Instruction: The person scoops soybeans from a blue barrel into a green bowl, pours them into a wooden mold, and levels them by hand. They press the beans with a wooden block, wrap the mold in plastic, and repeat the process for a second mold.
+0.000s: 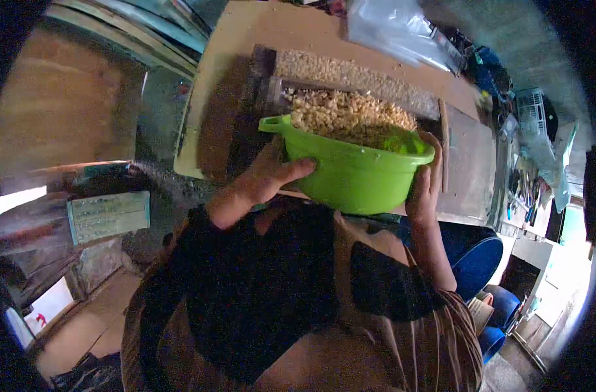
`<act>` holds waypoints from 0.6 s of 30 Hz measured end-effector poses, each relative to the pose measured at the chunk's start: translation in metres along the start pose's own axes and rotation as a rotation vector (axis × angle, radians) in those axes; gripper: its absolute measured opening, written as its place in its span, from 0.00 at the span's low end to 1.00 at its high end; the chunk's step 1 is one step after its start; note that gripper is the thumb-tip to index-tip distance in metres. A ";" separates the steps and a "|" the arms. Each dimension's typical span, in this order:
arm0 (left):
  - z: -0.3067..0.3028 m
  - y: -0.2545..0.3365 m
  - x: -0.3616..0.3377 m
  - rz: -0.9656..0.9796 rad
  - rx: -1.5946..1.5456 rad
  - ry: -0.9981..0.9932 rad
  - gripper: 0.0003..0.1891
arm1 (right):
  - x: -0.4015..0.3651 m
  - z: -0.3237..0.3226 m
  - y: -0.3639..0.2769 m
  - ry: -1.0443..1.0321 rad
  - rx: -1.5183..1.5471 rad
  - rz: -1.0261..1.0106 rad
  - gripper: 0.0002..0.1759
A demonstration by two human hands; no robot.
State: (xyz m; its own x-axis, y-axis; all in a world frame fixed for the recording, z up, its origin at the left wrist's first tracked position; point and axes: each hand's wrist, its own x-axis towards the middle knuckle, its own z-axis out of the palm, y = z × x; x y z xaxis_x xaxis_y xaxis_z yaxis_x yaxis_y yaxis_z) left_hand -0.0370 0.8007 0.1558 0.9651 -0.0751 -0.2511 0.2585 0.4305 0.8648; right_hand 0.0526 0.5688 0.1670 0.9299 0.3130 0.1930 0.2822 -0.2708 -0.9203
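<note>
A bright green plastic basin (357,176) with a loop handle is held in front of my body, tipped away from me. My left hand (272,171) grips its left side, thumb pressed on the outer wall. Around the right side wraps my right hand (426,186), partly hidden behind the rim. A heap of small pale-brown pieces, like nut kernels (350,114), shows at and beyond the far rim. Just past it, a wooden-framed tray (268,85) lies on the table, with more pale pieces (357,75) spread in a long strip.
The tan tabletop (278,29) carries a clear plastic bag (393,29) at the back. A wooden strip (444,144) borders a grey board (469,160) at the right. Blue barrels (474,258) stand below on that side. A white crate (532,114) sits farther right.
</note>
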 end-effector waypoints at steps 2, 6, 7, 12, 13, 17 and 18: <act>-0.004 -0.005 0.002 0.110 -0.047 -0.025 0.26 | 0.003 0.002 -0.003 -0.008 -0.018 -0.015 0.37; 0.000 0.017 -0.008 0.176 -0.067 -0.079 0.28 | 0.007 0.009 -0.013 -0.009 0.041 -0.088 0.35; -0.006 0.018 -0.007 0.070 -0.050 -0.068 0.29 | 0.006 0.012 -0.013 -0.033 -0.002 0.021 0.36; -0.007 0.006 -0.004 0.057 0.040 -0.020 0.27 | -0.001 0.010 0.001 -0.031 0.075 0.025 0.35; -0.005 0.008 -0.001 0.106 0.092 0.002 0.26 | 0.002 0.009 0.003 -0.025 0.076 0.015 0.35; -0.001 0.006 0.002 0.074 0.027 -0.092 0.26 | -0.005 0.001 0.005 0.002 0.002 -0.004 0.39; 0.001 0.004 0.004 0.067 0.035 -0.100 0.26 | -0.008 -0.002 0.005 0.012 0.007 -0.006 0.40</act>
State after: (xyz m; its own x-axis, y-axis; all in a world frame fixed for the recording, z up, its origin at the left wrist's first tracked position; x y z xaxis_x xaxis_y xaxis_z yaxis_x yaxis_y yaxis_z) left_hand -0.0323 0.8010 0.1586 0.9791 -0.1378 -0.1493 0.1933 0.4065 0.8930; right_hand 0.0474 0.5633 0.1614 0.9310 0.3036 0.2026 0.2861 -0.2624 -0.9216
